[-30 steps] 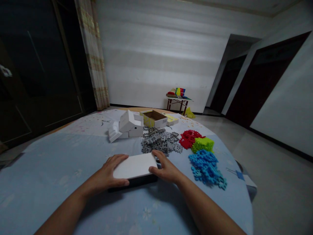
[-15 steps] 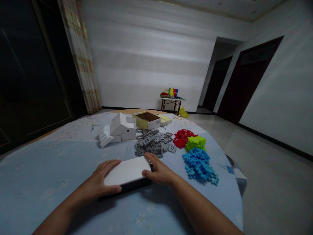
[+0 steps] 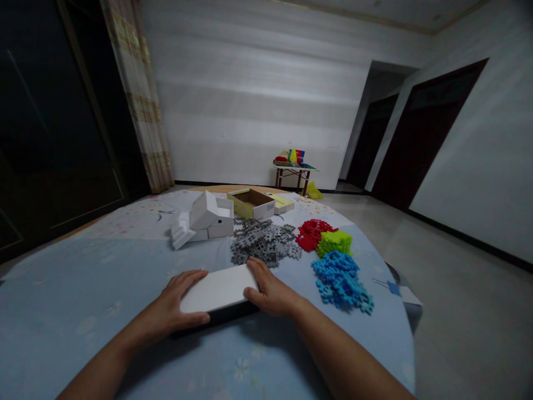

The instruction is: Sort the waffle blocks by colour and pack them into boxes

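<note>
A shallow box [image 3: 220, 288] with a white top and black sides is held between my two hands, low over the near part of the table. My left hand [image 3: 177, 303] grips its left end, thumb along the near side and fingers over the far edge. Around the right end closes my right hand [image 3: 270, 289], its thumb on the white top near the front edge. Just behind the box lies a heap of grey interlocking plastic pieces [image 3: 266, 241]. What the box contains, if anything, is hidden.
Red [image 3: 312, 233], lime green [image 3: 334, 243] and blue interlocking pieces [image 3: 341, 278] lie in piles at the right. Farther back stand opened white boxes [image 3: 210, 214] and a yellow-and-white open box [image 3: 250, 204]. A blue binder clip [image 3: 393, 288] sits by the table's right edge.
The view has shifted very slightly. Both hands keep the same grip on the box, and the piles have not been disturbed.
</note>
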Tool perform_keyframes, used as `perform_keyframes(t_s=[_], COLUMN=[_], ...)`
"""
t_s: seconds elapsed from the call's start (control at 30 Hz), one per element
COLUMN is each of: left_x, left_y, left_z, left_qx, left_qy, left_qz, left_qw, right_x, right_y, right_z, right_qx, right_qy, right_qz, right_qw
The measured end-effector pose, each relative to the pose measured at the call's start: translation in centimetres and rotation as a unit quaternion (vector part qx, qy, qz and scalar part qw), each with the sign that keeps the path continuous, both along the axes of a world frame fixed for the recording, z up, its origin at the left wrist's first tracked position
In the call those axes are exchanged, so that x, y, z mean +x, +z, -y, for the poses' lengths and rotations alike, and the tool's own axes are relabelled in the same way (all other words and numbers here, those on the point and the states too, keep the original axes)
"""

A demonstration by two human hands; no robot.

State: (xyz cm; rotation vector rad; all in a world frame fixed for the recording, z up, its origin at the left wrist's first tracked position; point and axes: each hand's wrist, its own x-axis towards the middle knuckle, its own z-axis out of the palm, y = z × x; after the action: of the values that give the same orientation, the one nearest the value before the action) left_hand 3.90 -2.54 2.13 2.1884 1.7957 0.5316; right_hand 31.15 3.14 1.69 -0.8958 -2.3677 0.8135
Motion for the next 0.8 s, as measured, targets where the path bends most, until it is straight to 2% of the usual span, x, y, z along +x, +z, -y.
perform_keyframes(t_s=[0.2, 0.5, 0.8], left_x=[-0.17, -0.29, -0.24], left_y=[-0.32, -0.68, -0.56], left_z=[0.03, 0.01, -0.10], left_qx=[0.023, 0.033, 0.029], left_qy=[-0.001, -0.018, -0.011], left_qz=[0.003, 0.007, 0.012], left_qw=[1.000, 0.999, 0.999], right_x=[-0.34, 0.02, -0.33], right_y=[-0.34, -0.06, 0.27], right_z=[0.13, -0.02, -0.19], right_qx=[-0.034, -0.050, -0.072], right_qy=[-0.027, -0.005, -0.012], right_qz=[-0.013, 0.049, 0.045], right_qw=[0.999, 0.998, 0.996])
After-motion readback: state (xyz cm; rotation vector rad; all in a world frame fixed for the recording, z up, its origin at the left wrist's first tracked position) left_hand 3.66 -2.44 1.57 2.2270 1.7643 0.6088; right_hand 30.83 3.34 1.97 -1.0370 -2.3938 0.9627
